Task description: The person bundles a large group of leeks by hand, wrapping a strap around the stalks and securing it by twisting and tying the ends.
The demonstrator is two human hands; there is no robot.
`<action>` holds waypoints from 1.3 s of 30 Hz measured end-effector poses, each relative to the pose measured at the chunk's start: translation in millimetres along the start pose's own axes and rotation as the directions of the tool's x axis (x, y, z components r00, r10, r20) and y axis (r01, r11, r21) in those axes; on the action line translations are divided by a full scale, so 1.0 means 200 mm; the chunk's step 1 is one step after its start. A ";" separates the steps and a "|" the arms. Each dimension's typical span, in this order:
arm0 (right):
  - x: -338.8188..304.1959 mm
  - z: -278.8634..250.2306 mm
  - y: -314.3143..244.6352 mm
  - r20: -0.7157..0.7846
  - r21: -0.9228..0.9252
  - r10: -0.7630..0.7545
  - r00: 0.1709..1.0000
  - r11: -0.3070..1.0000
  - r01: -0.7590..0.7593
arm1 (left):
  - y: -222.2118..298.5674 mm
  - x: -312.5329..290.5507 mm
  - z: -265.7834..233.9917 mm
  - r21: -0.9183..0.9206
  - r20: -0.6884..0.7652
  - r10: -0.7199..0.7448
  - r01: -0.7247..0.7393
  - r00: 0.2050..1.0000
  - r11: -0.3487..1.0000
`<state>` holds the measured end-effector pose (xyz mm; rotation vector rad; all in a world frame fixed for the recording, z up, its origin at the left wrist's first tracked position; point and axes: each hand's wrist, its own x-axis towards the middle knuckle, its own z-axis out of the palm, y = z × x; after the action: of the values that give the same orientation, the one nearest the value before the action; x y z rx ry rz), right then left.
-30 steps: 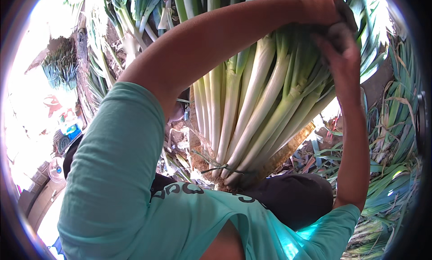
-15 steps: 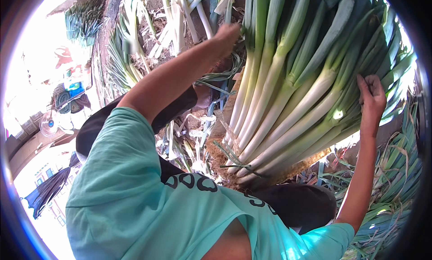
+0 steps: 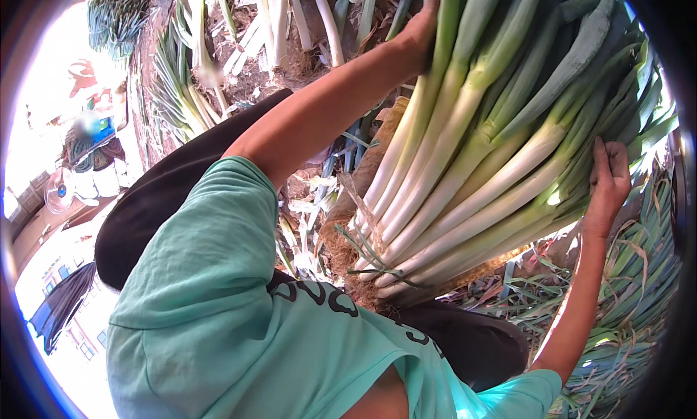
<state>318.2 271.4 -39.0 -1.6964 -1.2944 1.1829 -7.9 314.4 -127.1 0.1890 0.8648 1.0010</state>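
Observation:
A large bundle of leeks lies in front of me, white root ends toward my body and green leaves fanning away. Thin green strips cross it near the roots. My left hand is pressed to the bundle's left side, curled round the outer stalks; most of its fingers are hidden behind them. At the right edge, among the leaves, my right hand is closed with bent fingers. Whatever lies in its grasp is too small or covered to make out.
More leeks lie on the ground at the upper left, with a further pile beyond. Leaf scraps litter the ground by my knees. A heap of green leaves lies at the right. A fan stands far left.
My left hand has moved right and away from me, from beside the bundle onto its left stalks, which have shifted inward. The right hand stays at the right edge, nearly unmoved.

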 end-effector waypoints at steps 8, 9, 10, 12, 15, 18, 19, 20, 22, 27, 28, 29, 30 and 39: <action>-0.14 -0.34 0.38 -0.183 -0.022 -0.089 0.979 0.996 0.086 | -0.20 -0.23 0.61 0.920 -0.221 0.554 -0.016 0.803 0.392; -0.17 -0.48 0.49 -0.160 0.026 0.085 0.984 0.996 -0.081 | -0.25 -0.25 0.67 0.954 -0.141 0.615 -0.060 0.776 0.294; -0.20 -0.42 0.44 -0.255 0.123 0.197 0.947 0.978 -0.170 | -0.30 -0.26 0.71 0.979 -0.062 0.668 -0.084 0.742 0.185; -0.21 -0.37 0.35 -0.304 0.135 0.153 0.940 0.984 -0.116 | -0.35 -0.22 0.73 0.984 -0.021 0.671 -0.103 0.741 0.145; -0.15 -0.41 0.45 -0.177 0.034 0.119 0.977 0.993 -0.114 | -0.32 -0.09 0.61 0.987 -0.114 0.610 0.018 0.784 0.162; -0.06 -0.37 0.45 -0.066 -0.017 -0.032 0.997 0.999 0.031 | -0.22 -0.06 0.50 0.957 -0.176 0.513 0.025 0.840 0.288; -0.07 -0.36 0.45 -0.101 -0.011 -0.030 0.994 1.000 0.029 | -0.19 -0.07 0.48 0.948 -0.178 0.482 0.017 0.858 0.319; -0.08 -0.33 0.40 -0.139 -0.018 -0.031 0.990 0.999 0.028 | -0.18 -0.07 0.45 0.933 -0.177 0.447 0.004 0.877 0.360; -0.09 -0.42 0.46 -0.146 -0.040 0.039 0.989 0.998 -0.046 | -0.15 -0.04 0.38 0.943 -0.076 0.386 -0.059 0.920 0.327; -0.10 -0.39 0.37 -0.200 -0.003 0.206 0.958 0.978 -0.211 | 0.05 0.04 0.01 0.884 0.220 0.291 -0.316 0.931 0.345; -0.10 -0.39 0.37 -0.194 -0.004 0.221 0.956 0.974 -0.226 | 0.07 0.11 -0.08 0.858 0.274 0.313 -0.378 0.910 0.348; -0.09 -0.40 0.37 -0.182 -0.008 0.231 0.956 0.972 -0.237 | 0.09 0.16 -0.15 0.888 0.344 0.320 -0.417 0.883 0.193; -0.10 -0.39 0.36 -0.190 -0.023 0.186 0.964 0.981 -0.194 | 0.09 0.19 -0.18 0.890 0.422 0.312 -0.454 0.851 0.034; -0.12 -0.28 0.26 -0.241 -0.038 0.162 0.957 0.984 -0.176 | 0.03 0.31 -0.18 0.536 0.614 0.033 -0.386 0.788 -0.751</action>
<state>386.1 234.9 -61.1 -1.9578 -1.0641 1.0070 -22.4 359.4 -182.1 2.6638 1.3121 0.1120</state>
